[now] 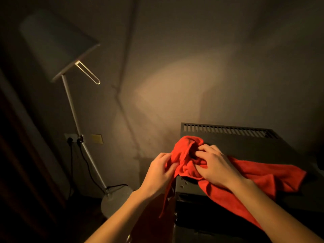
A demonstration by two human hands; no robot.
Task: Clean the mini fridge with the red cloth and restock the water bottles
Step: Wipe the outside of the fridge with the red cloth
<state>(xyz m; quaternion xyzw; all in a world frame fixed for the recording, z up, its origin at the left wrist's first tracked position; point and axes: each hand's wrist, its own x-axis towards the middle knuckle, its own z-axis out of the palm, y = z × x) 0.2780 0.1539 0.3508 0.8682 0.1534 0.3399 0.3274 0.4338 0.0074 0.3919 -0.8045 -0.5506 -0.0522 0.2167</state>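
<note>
In the lower right of the frame, a crumpled red cloth (245, 174) lies bunched over the front left corner of the dark grey metal mini fridge (249, 146), whose top has a row of vent slots along its back edge; one tail of the cloth hangs down the fridge's left side. The left hand (160, 171) pinches a fold at the cloth's left edge, while the right hand (214, 163) has its fingers curled into the bunched middle. At left, a white floor lamp (70, 95) with a tilted shade leans by the dim wall.
</note>
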